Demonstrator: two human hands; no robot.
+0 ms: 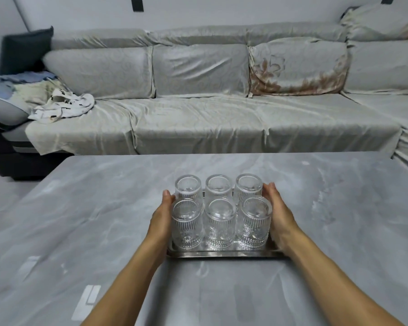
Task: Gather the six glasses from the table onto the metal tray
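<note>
Head view: six glasses on the tray

Six glasses [221, 212] stand upside down on the metal tray [224, 253] near the desk's [80, 208] middle. Left hand [161, 217] and right hand [279, 215] each grip a tray side.

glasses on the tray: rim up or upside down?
Upside down, apparently. All six glasses show closed, thick round bases on top, with their wider ends down on the metal tray. They stand in two rows of three, none tipped.
</note>
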